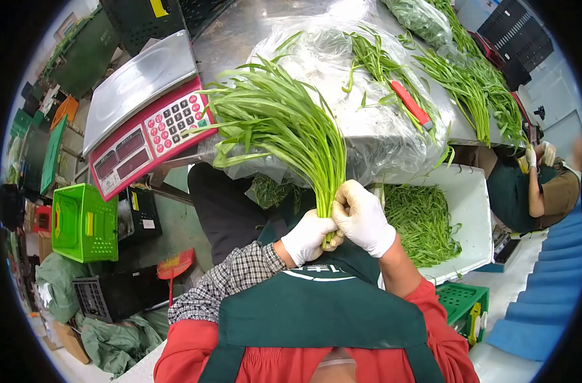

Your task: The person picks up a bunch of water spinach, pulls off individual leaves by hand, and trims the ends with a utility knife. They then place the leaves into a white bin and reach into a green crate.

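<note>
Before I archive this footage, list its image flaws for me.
Head view: fisheye bending with black corners; glare on the metal scale plate and crinkled plastic sheet; dimmer light under the table; a blurred patch by the co-worker at far right; the held bunch of greens looks fairly sharp.

The scale [144, 89] is left of the plastic [377, 124] on the table [230, 48]. A small tool [411, 104] lies on the plastic's right side. Below, right, a tub [474, 217] holds leaves [421, 223].
</note>
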Tool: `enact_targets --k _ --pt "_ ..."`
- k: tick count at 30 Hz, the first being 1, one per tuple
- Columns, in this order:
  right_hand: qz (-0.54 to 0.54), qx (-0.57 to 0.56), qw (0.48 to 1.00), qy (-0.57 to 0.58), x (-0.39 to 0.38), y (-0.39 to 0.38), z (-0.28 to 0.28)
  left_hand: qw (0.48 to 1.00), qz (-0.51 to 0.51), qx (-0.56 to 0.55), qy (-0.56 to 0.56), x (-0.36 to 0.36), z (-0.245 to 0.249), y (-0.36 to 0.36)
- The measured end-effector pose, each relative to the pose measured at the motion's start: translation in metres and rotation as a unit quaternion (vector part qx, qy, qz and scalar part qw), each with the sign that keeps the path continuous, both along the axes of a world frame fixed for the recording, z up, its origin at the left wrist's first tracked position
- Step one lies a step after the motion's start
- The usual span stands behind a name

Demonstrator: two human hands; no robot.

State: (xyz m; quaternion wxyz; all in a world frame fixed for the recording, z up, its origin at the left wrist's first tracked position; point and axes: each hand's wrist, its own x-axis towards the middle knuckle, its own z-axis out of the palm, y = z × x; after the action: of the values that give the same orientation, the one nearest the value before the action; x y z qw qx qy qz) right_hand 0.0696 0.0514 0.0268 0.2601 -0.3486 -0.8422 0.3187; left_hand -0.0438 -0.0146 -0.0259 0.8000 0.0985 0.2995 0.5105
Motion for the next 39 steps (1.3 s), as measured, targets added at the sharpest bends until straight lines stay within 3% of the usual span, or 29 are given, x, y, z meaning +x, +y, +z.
enact_targets --k 4,7,9,11,15,17,18,24,27,28,31,32,36,39 --pt "0.041 -0.201 0.978 0.034 0.013 0.002 0.0 1.0 -0.001 -0.019 -0.023 -0.006 0.008 -0.002" --pt "-0.025 -0.064 0.979 0.189 0.035 0.014 -0.005 0.999 -0.027 -0.008 -0.043 -0.01 0.017 0.002" --pt "-0.108 -0.255 0.872 0.404 0.07 0.035 -0.008 0.997 -0.045 0.011 -0.062 -0.012 0.016 0.002" --pt "-0.123 -0.303 0.802 0.5 0.08 0.043 -0.001 0.996 -0.055 0.014 -0.064 -0.012 0.011 0.002" --pt "-0.072 -0.287 0.924 0.243 0.045 0.016 0.0 0.998 -0.042 0.007 -0.051 -0.006 0.011 0.005" --pt "-0.02 -0.111 0.983 0.143 0.023 0.01 -0.012 0.999 -0.035 0.009 -0.04 -0.006 0.01 0.005" --pt "0.005 -0.017 0.998 0.067 0.016 0.008 -0.002 0.999 -0.034 0.011 -0.034 -0.006 0.006 0.003" --pt "0.013 0.014 1.0 0.0 0.008 0.007 -0.003 0.999 -0.036 0.001 -0.01 -0.007 0.003 0.0" --pt "0.034 -0.064 0.996 0.046 0.019 0.006 -0.003 0.999 -0.021 0.007 -0.025 -0.005 0.01 0.003" --pt "0.035 -0.167 0.981 0.09 0.023 0.004 0.0 0.999 -0.02 0.004 -0.028 -0.005 0.011 0.004" --pt "0.047 -0.391 0.88 0.264 0.048 0.015 -0.006 0.999 -0.022 0.012 -0.033 -0.005 0.013 0.007" --pt "-0.014 -0.438 0.856 0.273 0.05 0.016 -0.004 0.999 -0.026 0.016 -0.033 -0.006 0.013 0.007" --pt "-0.03 -0.291 0.952 0.089 0.036 0.028 -0.022 0.998 -0.05 0.044 -0.009 -0.008 0.007 0.007" --pt "-0.04 -0.414 0.908 0.042 0.016 0.02 -0.013 0.996 -0.036 0.051 0.057 -0.008 0.001 0.006"
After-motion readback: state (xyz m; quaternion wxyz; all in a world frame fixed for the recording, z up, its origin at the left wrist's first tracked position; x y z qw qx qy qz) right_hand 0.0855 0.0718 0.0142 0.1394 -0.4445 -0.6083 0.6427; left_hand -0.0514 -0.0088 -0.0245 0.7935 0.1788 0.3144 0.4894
